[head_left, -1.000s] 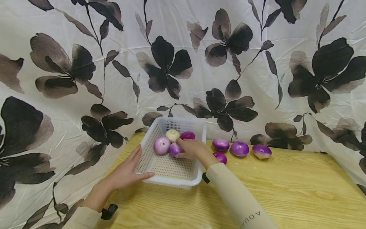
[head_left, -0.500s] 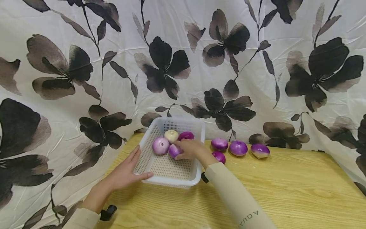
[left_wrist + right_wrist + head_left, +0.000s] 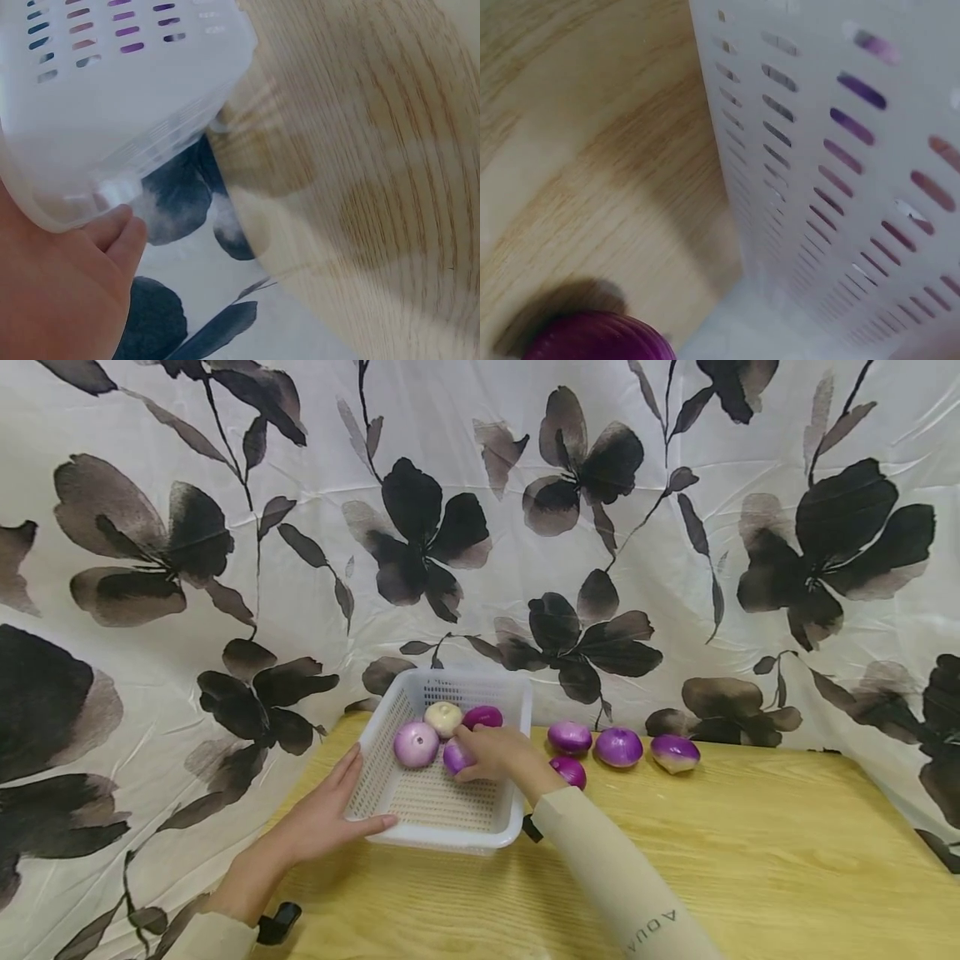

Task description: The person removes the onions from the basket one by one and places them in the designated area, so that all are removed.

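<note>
Little has moved since the earlier head view: everything sits slightly farther left, as if the head had turned, while both hands keep nearly the same places on the basket.

A flowered cloth (image 3: 442, 410) hangs behind the basket, and a wooden table (image 3: 787, 835) lies beneath it and out to its right. The white basket (image 3: 450, 838) stands upright.

At the basket's near left corner the left hand (image 3: 318, 814) is spread, thumb on the near rim and fingers along the outer left side. The right hand (image 3: 491, 756) reaches over the basket's right wall, thumb and fingers pinching a purple onion (image 3: 454, 758) inside; whether that onion touches the floor I cannot tell.

Also in the basket are a lavender onion (image 3: 416, 745) left of the pinched one, a white onion (image 3: 443, 719) toward the far side and a magenta onion (image 3: 482, 717) at the far right. Four loose onions (image 3: 618, 747) lie right of the basket.

The step in hand seems to be positioning the pinched onion while steadying the basket. Next, I judge, calls for a clean finger release, without knocking its neighbours.
</note>
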Action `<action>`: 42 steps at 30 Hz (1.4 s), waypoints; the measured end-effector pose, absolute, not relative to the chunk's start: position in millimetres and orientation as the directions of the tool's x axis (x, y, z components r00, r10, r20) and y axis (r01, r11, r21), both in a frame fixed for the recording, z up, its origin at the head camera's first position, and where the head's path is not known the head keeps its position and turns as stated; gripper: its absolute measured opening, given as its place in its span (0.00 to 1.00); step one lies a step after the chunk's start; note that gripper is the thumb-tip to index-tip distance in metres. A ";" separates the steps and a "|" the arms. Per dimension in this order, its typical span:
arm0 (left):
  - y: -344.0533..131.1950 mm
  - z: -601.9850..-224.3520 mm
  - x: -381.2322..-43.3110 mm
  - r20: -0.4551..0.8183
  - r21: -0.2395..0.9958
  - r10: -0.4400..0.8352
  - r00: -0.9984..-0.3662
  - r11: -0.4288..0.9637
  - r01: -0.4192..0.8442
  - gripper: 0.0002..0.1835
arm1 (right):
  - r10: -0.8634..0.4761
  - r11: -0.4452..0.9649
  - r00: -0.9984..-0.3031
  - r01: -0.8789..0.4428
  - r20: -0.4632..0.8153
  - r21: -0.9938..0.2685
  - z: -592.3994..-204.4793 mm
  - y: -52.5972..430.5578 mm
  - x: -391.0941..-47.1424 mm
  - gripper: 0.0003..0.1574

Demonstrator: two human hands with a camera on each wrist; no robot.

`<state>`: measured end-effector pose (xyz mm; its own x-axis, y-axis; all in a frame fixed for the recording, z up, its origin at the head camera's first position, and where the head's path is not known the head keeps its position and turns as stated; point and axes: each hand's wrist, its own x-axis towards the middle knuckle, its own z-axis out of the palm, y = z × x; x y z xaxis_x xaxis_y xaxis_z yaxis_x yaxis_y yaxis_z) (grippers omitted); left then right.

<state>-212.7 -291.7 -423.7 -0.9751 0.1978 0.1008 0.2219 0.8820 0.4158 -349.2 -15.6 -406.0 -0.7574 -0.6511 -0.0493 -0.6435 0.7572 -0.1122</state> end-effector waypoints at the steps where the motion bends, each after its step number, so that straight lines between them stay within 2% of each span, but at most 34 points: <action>1: -291.0 -423.0 -212.2 0.101 0.418 0.197 -0.975 0.881 0.221 0.67 | -0.652 0.756 -0.757 -0.645 -0.043 -0.108 -405.9 -14.7 -348.1 0.48; 3: -290.6 -421.8 -209.5 0.103 0.420 0.192 -0.976 0.881 0.217 0.67 | -0.664 0.745 -0.747 -0.657 -0.034 -0.115 -404.9 -15.0 -345.9 0.46; 7: -291.4 -419.4 -204.2 0.113 0.417 0.183 -0.977 0.883 0.213 0.67 | -0.687 0.717 -0.727 -0.674 -0.016 -0.178 -401.2 -16.9 -342.2 0.49; 15: -285.3 -419.1 -212.7 0.126 0.414 0.217 -0.968 0.876 0.250 0.65 | -0.686 0.673 -0.722 -0.675 0.086 -0.301 -386.7 5.2 -328.6 0.51; 23: -288.2 -417.8 -210.8 0.116 0.416 0.204 -0.972 0.879 0.234 0.66 | -0.704 0.507 -0.671 -0.703 0.230 -0.498 -375.3 25.1 -311.8 0.49; 33: -287.4 -418.9 -212.3 0.112 0.404 0.206 -0.972 0.884 0.234 0.66 | -0.662 0.439 -0.711 -0.626 0.239 -0.645 -373.2 54.4 -295.2 0.53; 42: -287.2 -417.0 -212.3 0.101 0.423 0.197 -0.975 0.879 0.222 0.67 | -0.591 0.402 -0.764 -0.556 0.258 -0.727 -378.1 77.4 -286.8 0.51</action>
<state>-212.3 -287.2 -417.0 -0.9751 0.1974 0.1010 0.2217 0.8787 0.4227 -286.8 77.4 -378.1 -0.7644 -0.5908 0.2581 -0.5564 0.4022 -0.7271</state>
